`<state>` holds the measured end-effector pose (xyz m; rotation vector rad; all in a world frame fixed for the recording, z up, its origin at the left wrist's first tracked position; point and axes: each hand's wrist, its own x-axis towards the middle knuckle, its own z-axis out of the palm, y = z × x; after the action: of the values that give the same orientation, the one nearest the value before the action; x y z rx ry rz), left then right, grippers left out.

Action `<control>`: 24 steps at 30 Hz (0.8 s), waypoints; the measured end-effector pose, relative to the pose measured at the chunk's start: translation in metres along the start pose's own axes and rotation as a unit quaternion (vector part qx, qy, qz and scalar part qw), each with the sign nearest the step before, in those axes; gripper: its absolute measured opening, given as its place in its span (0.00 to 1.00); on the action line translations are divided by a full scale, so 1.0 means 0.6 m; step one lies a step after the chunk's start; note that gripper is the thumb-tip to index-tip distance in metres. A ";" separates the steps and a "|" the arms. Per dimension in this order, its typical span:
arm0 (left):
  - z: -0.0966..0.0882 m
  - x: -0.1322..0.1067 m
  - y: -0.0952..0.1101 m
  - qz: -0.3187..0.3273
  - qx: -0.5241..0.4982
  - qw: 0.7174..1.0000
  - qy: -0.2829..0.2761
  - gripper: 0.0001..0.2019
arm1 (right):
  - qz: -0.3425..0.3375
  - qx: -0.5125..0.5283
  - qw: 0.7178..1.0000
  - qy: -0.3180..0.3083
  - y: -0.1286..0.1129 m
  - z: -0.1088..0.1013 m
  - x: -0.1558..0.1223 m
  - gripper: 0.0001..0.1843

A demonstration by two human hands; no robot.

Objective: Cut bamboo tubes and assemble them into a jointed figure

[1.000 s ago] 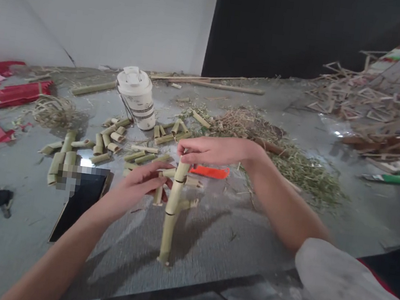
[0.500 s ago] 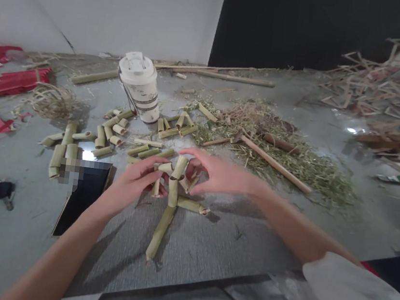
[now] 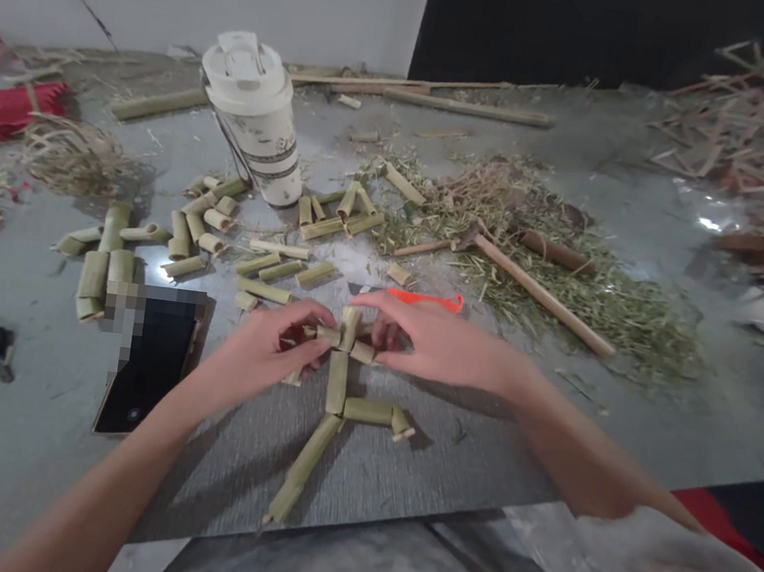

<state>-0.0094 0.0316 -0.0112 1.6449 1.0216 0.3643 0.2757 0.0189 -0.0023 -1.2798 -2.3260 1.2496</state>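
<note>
Pinches bamboo figure at its top joint: left hand on one short arm piece, right hand on the other. Lies flat mid-worktop, near side, probably so loose sections line up. Phone just left.

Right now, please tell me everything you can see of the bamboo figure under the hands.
The bamboo figure consists of pale green bamboo tubes joined end to end. It lies flat on the grey mat: one long leg points toward the near edge, another bends right. The left hand and right hand pinch its upper cross pieces.
</note>
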 end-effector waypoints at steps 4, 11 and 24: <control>0.004 0.005 -0.006 0.043 0.120 0.991 0.041 0.10 | -0.022 -0.039 0.999 0.027 0.000 0.009 -0.004 0.33; 0.004 0.006 -0.014 0.090 0.164 0.977 0.100 0.07 | -0.052 -0.098 0.990 0.082 0.010 0.023 0.006 0.27; 0.009 0.012 -0.037 0.176 0.328 0.917 0.146 0.08 | -0.083 -0.176 0.976 0.102 0.020 0.029 0.007 0.20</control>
<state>-0.0109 0.0344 -0.0348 2.4537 1.1382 0.5582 0.2712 0.0151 -0.0234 -1.2121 -2.5110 0.6414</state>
